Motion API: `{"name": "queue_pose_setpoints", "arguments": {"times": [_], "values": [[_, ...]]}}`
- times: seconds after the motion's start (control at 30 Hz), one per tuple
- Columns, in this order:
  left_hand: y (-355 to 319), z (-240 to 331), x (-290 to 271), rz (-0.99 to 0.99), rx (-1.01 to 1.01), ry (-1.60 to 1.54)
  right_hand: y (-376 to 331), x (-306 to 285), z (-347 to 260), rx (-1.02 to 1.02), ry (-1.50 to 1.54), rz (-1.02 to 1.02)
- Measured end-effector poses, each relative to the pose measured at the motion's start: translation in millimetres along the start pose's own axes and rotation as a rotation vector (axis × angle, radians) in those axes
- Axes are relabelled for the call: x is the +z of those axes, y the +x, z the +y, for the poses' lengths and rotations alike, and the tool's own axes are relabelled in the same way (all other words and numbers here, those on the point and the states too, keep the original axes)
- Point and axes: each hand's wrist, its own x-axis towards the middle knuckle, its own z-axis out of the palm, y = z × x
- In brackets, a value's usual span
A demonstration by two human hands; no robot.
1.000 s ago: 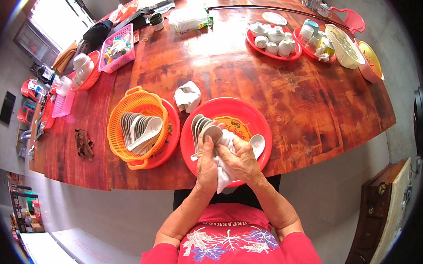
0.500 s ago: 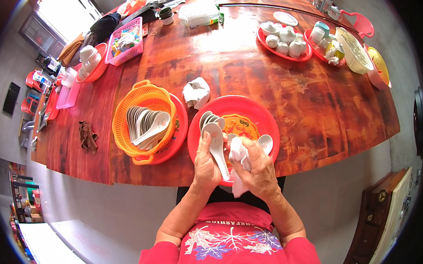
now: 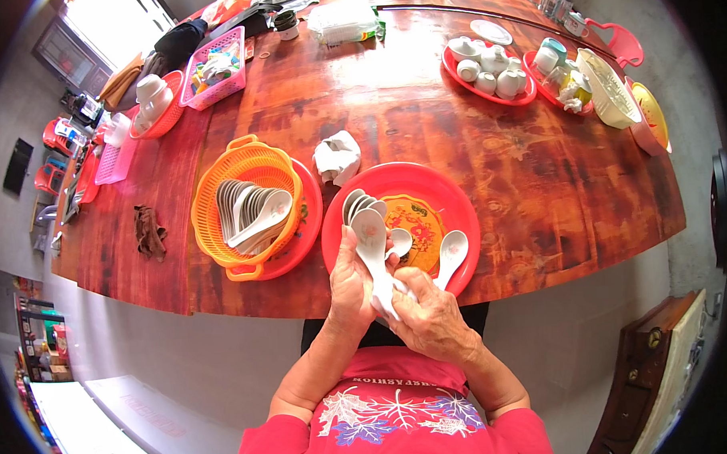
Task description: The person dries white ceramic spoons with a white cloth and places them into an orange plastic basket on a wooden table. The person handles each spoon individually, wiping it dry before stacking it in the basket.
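A white soup spoon [image 3: 369, 235] with a printed bowl is gripped in my left hand [image 3: 350, 279], bowl upward. My right hand [image 3: 432, 317] is closed on a white cloth [image 3: 398, 295], which wraps the lower end of that spoon's handle. Beneath and beyond my hands lies a red round tray [image 3: 462, 193] with an orange printed centre. Several stacked spoons [image 3: 355, 202] lean at its left side, one spoon [image 3: 398, 242] lies near the middle, and another spoon [image 3: 453, 250] rests at its right. To the left, an orange basket [image 3: 206, 202] holds a row of spoons [image 3: 251, 215].
The orange basket sits on another red tray [image 3: 312, 198]. A crumpled white cloth [image 3: 338, 157] lies behind the trays, a brown rag [image 3: 149, 232] at the left. Farther back are a pink basket [image 3: 238, 81], a red tray of teaware [image 3: 519, 100] and a cream basket [image 3: 611, 98].
My right hand with the cloth has moved down and left, from beside the spoon onto its handle. The right-hand spoon in the tray now shows fully.
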Motion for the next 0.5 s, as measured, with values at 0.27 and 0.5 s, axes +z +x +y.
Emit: {"name": "queue_pose_setpoints", "arguments": {"times": [0.27,0.5], "values": [[-2.8,-0.3,-1.1,0.053,0.011,0.085,0.3,-20.8,8.5,0.033,0.41,0.048],[-16.5,-21.3,19.8,0.127,-0.092,0.019,37.6,13.9,18.2,0.111,-0.163,0.453]]}}
